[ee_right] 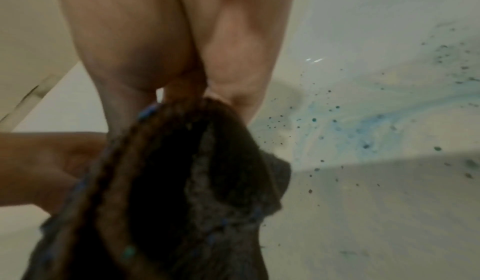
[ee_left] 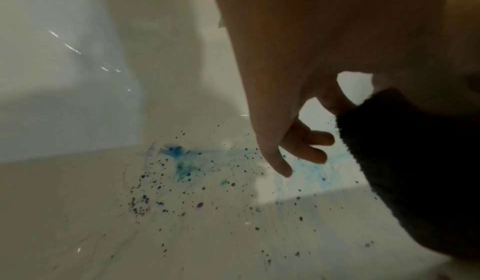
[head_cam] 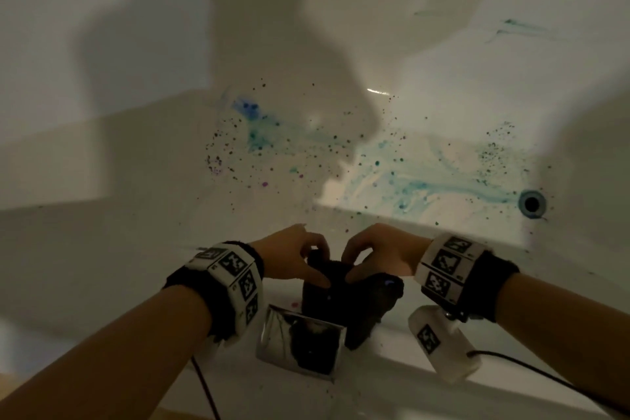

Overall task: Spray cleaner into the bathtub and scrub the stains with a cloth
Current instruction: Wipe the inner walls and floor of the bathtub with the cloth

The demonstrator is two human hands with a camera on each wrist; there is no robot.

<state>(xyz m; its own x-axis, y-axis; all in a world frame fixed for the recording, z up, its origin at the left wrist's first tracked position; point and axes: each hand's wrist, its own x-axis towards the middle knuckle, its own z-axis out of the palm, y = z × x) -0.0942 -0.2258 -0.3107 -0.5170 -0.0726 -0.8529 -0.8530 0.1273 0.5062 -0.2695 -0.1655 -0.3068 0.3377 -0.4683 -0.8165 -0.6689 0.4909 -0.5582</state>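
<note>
Both my hands hold a dark cloth (head_cam: 341,300) above the near rim of the white bathtub (head_cam: 102,249). My left hand (head_cam: 322,266) pinches its top left edge, with the other fingers (ee_left: 306,153) hanging loose. Just to the right, my right hand (head_cam: 349,266) pinches the top, and the cloth (ee_right: 182,192) hangs down bunched below it. Blue and teal smears (head_cam: 426,184) and dark and purple specks (head_cam: 266,184) cover the tub floor beyond the hands. A denser blue patch (head_cam: 249,112) lies at the far left of the floor. No spray bottle is in view.
A chrome faucet spout (head_cam: 300,348) sits on the rim right below the cloth. The drain (head_cam: 531,204) is at the right end of the floor. Teal streaks (head_cam: 521,25) mark the far right wall. A black cable (head_cam: 545,378) runs from the right wrist camera.
</note>
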